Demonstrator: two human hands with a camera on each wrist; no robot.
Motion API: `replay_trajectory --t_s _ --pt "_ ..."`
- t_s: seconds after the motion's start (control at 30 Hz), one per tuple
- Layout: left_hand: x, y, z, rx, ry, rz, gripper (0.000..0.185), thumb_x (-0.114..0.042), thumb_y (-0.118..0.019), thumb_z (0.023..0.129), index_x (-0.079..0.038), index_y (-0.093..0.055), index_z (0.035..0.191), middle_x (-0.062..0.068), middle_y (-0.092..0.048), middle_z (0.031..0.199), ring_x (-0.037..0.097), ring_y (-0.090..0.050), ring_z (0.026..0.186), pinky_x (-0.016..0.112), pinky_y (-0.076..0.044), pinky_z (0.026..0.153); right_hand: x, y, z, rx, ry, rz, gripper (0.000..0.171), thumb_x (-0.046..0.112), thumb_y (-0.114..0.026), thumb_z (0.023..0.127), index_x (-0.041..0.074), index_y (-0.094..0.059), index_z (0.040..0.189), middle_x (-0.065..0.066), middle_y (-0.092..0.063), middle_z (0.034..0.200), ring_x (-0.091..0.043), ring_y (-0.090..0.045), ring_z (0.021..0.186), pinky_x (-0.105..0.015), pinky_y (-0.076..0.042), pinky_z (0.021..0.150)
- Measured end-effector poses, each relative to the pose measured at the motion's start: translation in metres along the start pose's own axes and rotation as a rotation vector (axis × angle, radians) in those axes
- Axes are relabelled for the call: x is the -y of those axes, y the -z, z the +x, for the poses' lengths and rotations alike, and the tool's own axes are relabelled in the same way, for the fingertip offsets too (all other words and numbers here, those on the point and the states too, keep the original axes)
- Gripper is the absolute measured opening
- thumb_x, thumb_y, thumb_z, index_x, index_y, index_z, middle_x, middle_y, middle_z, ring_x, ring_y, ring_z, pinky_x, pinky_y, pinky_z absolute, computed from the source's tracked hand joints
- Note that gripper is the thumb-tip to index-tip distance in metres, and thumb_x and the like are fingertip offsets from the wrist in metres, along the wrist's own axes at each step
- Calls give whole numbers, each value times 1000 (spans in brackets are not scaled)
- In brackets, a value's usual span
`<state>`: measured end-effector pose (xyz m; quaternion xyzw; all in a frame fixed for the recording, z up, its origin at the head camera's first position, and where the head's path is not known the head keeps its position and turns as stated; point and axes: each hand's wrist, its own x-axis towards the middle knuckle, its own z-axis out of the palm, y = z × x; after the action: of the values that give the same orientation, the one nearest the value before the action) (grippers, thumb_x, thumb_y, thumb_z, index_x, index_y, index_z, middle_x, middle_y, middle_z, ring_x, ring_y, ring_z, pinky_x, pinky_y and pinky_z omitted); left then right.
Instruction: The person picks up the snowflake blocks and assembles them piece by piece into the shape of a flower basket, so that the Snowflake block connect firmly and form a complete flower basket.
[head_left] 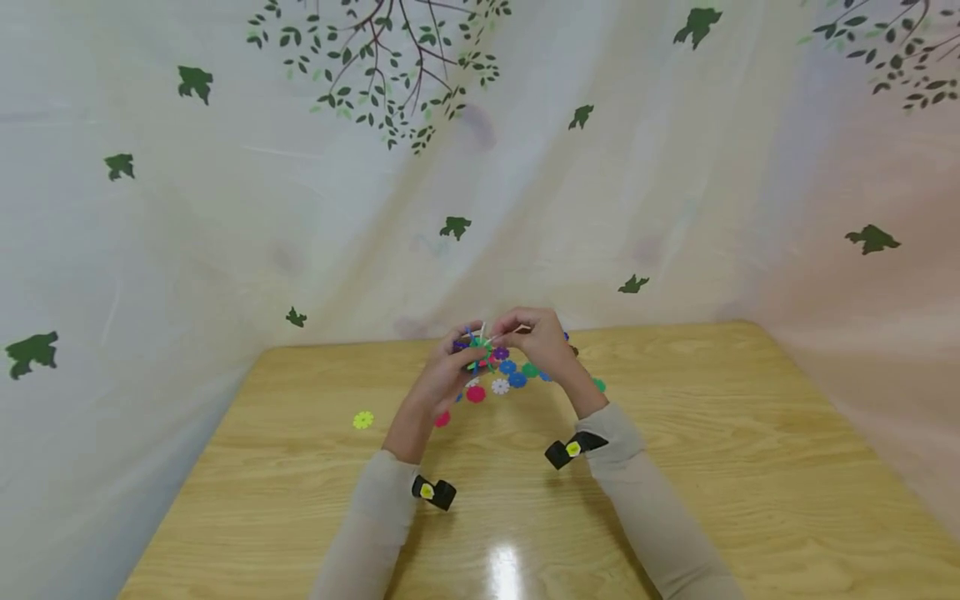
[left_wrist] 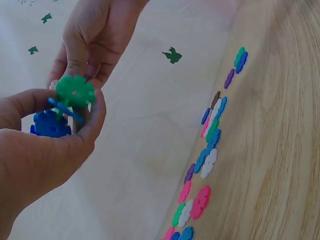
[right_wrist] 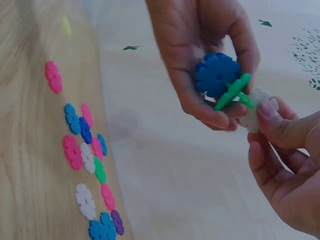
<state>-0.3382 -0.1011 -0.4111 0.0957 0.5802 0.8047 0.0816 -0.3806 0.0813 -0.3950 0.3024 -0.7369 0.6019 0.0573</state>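
Note:
My left hand [head_left: 441, 381] holds a small cluster of notched, flower-shaped plastic discs joined together, raised above the far part of the table. In the right wrist view the cluster shows a dark blue disc [right_wrist: 217, 75] and a green disc [right_wrist: 233, 93] seen edge-on. Left fingers curl around the cluster, as the left wrist view also shows, with a green disc [left_wrist: 75, 91] facing out. Thumb and fingers of my right hand [head_left: 542, 343] pinch a white disc [right_wrist: 253, 116] right at the green part of the cluster.
Loose discs lie scattered along the table's far side, among them a pink disc [head_left: 476, 394], a white disc [head_left: 500, 387] and blue ones. Off to the left lies a yellow disc [head_left: 363, 420]. A pale curtain [head_left: 360, 242] with leaf and bird prints hangs behind the wooden table [head_left: 712, 467].

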Motion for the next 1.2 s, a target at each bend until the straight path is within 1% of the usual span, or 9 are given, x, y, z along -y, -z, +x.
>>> replay_trajectory --t_s 0.17,0.37,0.43,0.57,0.7,0.8,0.9,1.1,1.2 --pt "2 4 0 8 -6 73 49 0 -54 101 -4 -44 149 7 -58 122 15 -64 101 28 -57 86 5 5 -1 11 -31 -70 13 5 -75 92 -2 -74 102 -17 -74 99 -15 -69 85 -26 -59 75" --pt "1 4 0 -45 -3 63 44 0 -55 101 -4 -47 144 15 -59 127 14 -66 95 28 -57 87 0 30 -3 85 -90 -178 22 11 -72 96 2 -71 115 -17 -73 102 -27 -70 90 -28 -59 75" --pt "0 4 -1 -63 -5 46 43 0 -56 101 -5 -47 143 12 -63 123 15 -67 97 28 -58 88 -3 43 -5 161 -131 -220 20 9 -71 96 2 -71 115 -16 -73 101 -27 -69 90 -30 -58 75" --pt "-3 5 -2 -80 -4 4 43 0 -56 101 -4 -45 142 5 -68 113 16 -68 98 29 -58 89 -9 68 -9 390 -175 -325 16 4 -71 94 -1 -71 109 -16 -74 98 -22 -69 85 -32 -59 75" --pt "-6 8 -2 -93 -6 -26 44 1 -55 102 -2 -42 144 7 -66 117 13 -69 98 27 -57 88 -21 91 -14 549 -198 -421 16 1 -73 91 -6 -70 105 -17 -73 93 -22 -68 81 -31 -59 75" --pt "-9 10 -2 -114 -3 -34 40 0 -54 101 -6 -45 140 7 -65 119 12 -69 101 24 -56 87 -32 107 -20 581 -232 -472 17 -1 -73 90 -9 -69 105 -16 -71 90 -23 -66 80 -31 -58 75" --pt "-11 10 -3 -130 7 -42 38 0 -55 101 -9 -47 138 4 -67 115 12 -69 102 23 -56 85 -43 118 -26 587 -250 -524 18 0 -76 88 -5 -71 104 -12 -72 90 -19 -65 81 -29 -56 75" --pt "-12 13 -4 -127 8 -52 43 0 -55 101 -4 -44 143 2 -67 114 12 -68 103 23 -56 83 -60 119 -36 606 -273 -544 26 2 -79 87 -2 -73 112 -14 -73 102 -12 -63 83 -27 -54 76" --pt "-10 12 -2 -117 6 -46 42 0 -55 101 -4 -45 142 2 -67 113 13 -68 103 24 -56 85 -63 116 -40 612 -248 -560 28 2 -80 85 -3 -74 111 -14 -73 103 -13 -61 81 -27 -53 74"
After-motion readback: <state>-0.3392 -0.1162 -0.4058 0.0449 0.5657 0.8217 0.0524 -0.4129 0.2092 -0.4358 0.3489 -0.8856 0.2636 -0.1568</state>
